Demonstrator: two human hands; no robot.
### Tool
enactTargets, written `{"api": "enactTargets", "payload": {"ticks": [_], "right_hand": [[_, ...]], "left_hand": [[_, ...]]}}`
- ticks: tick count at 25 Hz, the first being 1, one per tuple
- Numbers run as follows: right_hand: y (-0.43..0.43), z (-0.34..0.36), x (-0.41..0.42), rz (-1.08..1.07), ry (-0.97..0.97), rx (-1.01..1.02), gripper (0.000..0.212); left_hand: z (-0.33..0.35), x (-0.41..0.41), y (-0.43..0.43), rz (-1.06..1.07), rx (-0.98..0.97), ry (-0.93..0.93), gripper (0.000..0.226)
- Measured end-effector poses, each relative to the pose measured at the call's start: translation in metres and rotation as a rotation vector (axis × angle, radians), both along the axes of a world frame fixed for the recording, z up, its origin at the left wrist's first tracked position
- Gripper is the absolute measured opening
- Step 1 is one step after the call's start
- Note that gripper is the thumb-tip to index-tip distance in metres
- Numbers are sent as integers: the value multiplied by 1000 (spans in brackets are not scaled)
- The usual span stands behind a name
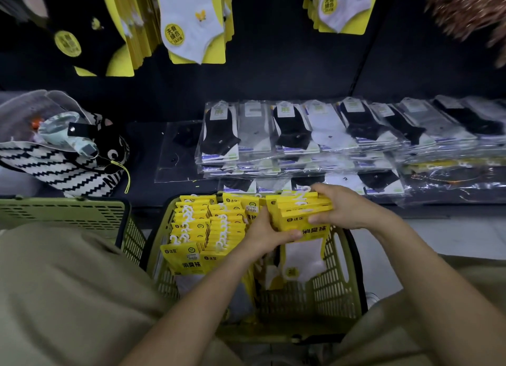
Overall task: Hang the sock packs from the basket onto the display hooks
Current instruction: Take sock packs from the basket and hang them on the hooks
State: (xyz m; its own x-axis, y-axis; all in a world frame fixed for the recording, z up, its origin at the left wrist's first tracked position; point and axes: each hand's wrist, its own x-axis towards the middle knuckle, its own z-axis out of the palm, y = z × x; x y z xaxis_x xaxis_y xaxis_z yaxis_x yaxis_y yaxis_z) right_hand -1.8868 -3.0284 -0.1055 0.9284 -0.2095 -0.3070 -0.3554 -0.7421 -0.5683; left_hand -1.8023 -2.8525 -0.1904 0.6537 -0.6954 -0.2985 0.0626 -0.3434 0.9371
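Head view. Gripped between both hands at centre right of the frame: a bundle of yellow sock packs [298,211], raised just above the green basket [339,278]. Left grip [267,234] curled round the bundle's lower left edge, thumb across the front card. Right grip [345,208] wrapped over the upper right corner, beside the white hanger loops [302,197]. Held two-handed, most likely to square the cards and line up the loops for threading onto one hook together.

Stood upright in rows in the basket's left half: more yellow packs [202,229], loops uppermost, presumably for easy picking. Seen along the top of the frame: similar yellow-carded packs [191,29] already hanging against the dark display wall, with the hooks themselves not made out.

Laid flat in overlapping stacks across the shelf at mid frame: clear-bagged socks [295,130], apparently no part of this job. Parked at left: a second green basket [68,213] and a striped bag [63,171].

Judged far from finished, with most of the basket yet to go up.
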Motion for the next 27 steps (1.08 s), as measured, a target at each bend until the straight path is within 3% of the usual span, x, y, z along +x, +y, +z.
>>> {"api": "enactTargets", "payload": {"ticks": [2, 6, 8, 10, 14, 18, 22, 27], "right_hand": [[6, 18, 3, -35, -69, 181, 48], [23, 41, 18, -303, -433, 477, 63], [35, 45, 32, -522, -575, 520, 60], [45, 53, 49, -611, -621, 496, 49], [57, 95, 88, -566, -740, 428, 33], [64, 149, 119, -491, -902, 454, 32], [63, 202, 144, -424, -999, 498, 33], [61, 256, 175, -378, -1057, 501, 29]], "left_hand": [[14, 4, 2, 100, -165, 44, 54], [54, 21, 7, 217, -359, 96, 41], [75, 31, 8, 279, -401, 100, 36], [95, 42, 10, 327, -423, 55, 34], [145, 70, 15, 379, -469, -70, 33], [199, 101, 20, 335, -557, -190, 30], [252, 128, 27, 319, -648, -234, 63], [310, 163, 33, 310, -702, -302, 59]]}}
